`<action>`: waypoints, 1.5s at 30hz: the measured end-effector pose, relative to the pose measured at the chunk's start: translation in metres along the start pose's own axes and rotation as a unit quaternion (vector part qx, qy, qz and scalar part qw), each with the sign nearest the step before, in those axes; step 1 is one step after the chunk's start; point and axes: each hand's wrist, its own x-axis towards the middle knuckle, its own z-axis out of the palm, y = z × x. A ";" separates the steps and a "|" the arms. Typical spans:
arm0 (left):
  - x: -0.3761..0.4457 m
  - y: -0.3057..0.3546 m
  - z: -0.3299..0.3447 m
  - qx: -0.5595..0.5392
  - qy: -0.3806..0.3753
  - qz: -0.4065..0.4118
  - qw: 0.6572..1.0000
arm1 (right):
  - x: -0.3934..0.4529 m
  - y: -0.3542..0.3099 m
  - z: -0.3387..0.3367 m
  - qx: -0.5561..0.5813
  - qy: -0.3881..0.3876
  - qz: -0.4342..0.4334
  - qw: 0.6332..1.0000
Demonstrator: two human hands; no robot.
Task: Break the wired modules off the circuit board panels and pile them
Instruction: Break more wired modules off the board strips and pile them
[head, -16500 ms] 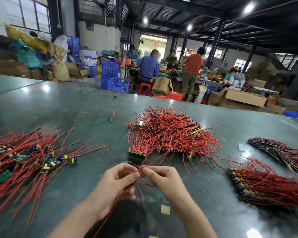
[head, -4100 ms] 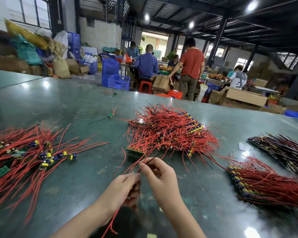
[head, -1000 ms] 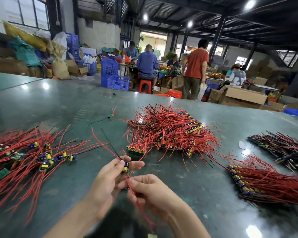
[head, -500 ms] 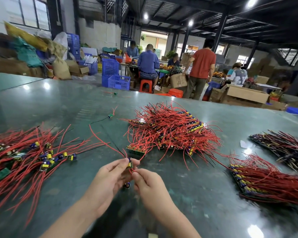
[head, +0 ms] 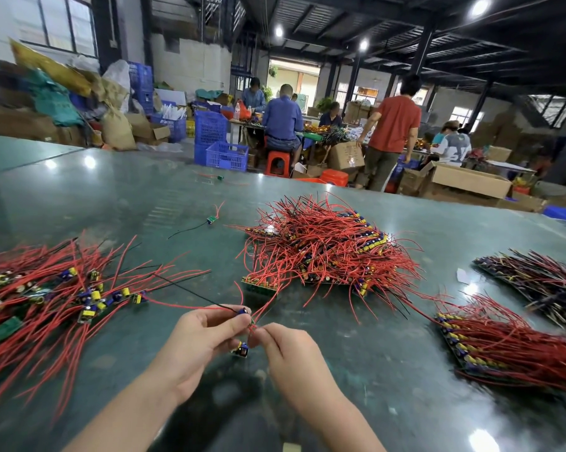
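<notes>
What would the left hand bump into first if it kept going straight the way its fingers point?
Probably the right hand: the left hand points up and right, fingertips nearly meeting it over the small module. Depth is unclear.

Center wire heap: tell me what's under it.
Green circuit board panels poke out at the near-left edge of the center wire heap, lying on the table. How many panels lie beneath is hidden by the wires.

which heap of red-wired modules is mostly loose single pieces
The spread-out heap of loose red-wired modules left of the hands; the other heaps show panel strips.
</notes>
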 end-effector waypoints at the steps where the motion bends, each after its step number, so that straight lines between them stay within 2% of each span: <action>1: -0.001 -0.001 0.001 0.007 0.011 0.003 1.000 | 0.000 0.000 0.000 -0.019 -0.012 -0.013 1.000; 4: -0.001 -0.004 0.003 0.006 0.037 0.015 0.999 | -0.001 -0.002 0.001 -0.068 -0.046 -0.043 0.996; 6: -0.002 -0.007 0.004 0.007 0.046 0.018 0.999 | -0.001 -0.002 0.000 -0.061 -0.051 -0.048 0.996; 9: -0.002 -0.006 0.004 0.007 0.047 0.023 0.999 | 0.000 -0.007 -0.006 0.070 -0.064 -0.015 0.995; 12: -0.003 -0.002 0.005 0.000 0.039 0.016 0.999 | 0.000 -0.011 -0.009 0.228 -0.079 0.029 0.970; 17: -0.005 0.004 0.006 -0.012 0.017 0.007 1.000 | -0.002 -0.011 -0.011 0.309 -0.077 0.014 0.948; 23: -0.005 0.004 0.005 0.015 0.024 0.020 0.999 | 0.002 -0.004 -0.010 0.228 -0.035 0.029 0.973; 27: -0.004 0.003 0.004 0.034 0.044 0.030 0.998 | 0.001 -0.003 -0.012 0.230 -0.053 0.004 0.972; 31: -0.004 0.005 0.004 0.046 0.041 0.030 0.998 | 0.002 0.002 -0.019 0.193 -0.039 0.016 0.980; 39: 0.004 0.011 -0.006 0.013 0.081 0.032 0.996 | 0.004 0.002 -0.026 0.215 -0.025 -0.012 0.976; 41: 0.004 0.010 -0.006 0.014 0.079 0.035 0.996 | 0.004 0.002 -0.025 0.197 -0.017 0.008 0.980; 44: 0.003 0.007 -0.006 0.032 0.066 0.037 0.997 | 0.006 0.007 -0.021 0.097 0.023 0.048 0.994; 45: 0.004 0.006 -0.006 0.032 0.068 0.038 0.996 | 0.006 0.006 -0.022 0.110 0.020 0.054 0.992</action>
